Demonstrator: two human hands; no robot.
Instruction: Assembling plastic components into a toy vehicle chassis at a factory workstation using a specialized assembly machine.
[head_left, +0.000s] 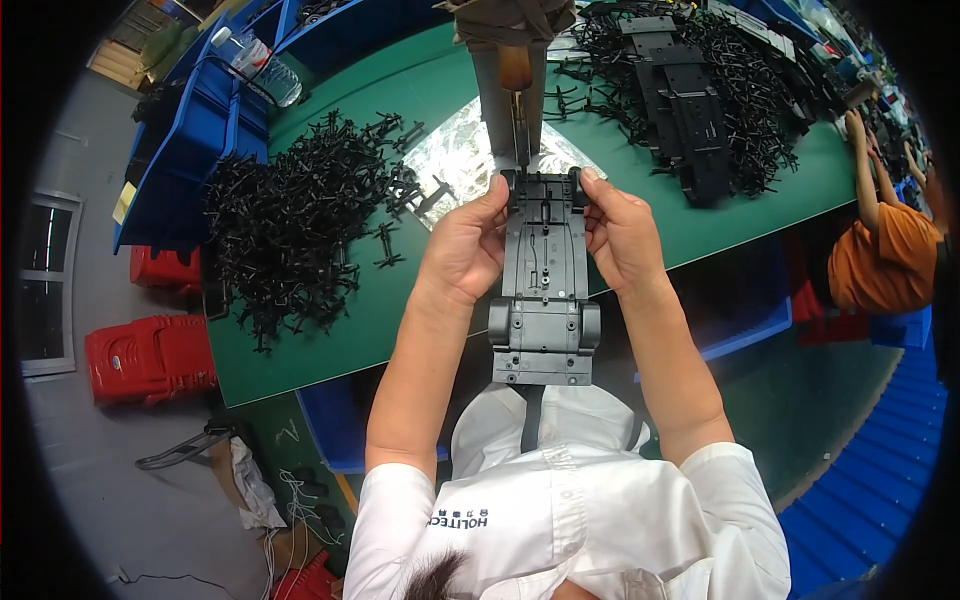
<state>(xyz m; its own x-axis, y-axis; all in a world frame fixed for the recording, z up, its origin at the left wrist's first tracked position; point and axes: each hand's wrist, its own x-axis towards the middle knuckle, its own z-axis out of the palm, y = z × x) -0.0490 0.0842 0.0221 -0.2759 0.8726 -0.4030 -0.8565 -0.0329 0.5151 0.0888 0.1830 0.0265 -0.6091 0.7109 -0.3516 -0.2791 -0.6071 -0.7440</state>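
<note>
Between my two hands is a long black plastic chassis [545, 265], shaped like a toy car's base, with rounded wheel arches at both ends. My left hand [468, 245] grips its far left corner, thumb on top and fingers curled beneath. On the far right corner my right hand [625, 230] holds it the same way. The chassis's far end lies under a hanging screwdriver bit [521, 130] on an upright post; whether they touch I cannot tell. Its near end reaches back over the table's edge toward my lap.
A heap of small black plastic parts [290, 215] lies left on the green table [400, 95]. More parts and stacked black chassis [690, 120] lie right. Blue bins [190, 150] and a water bottle [262, 65] stand far left; red stools [150, 360] below. A co-worker in orange [885, 260] sits right.
</note>
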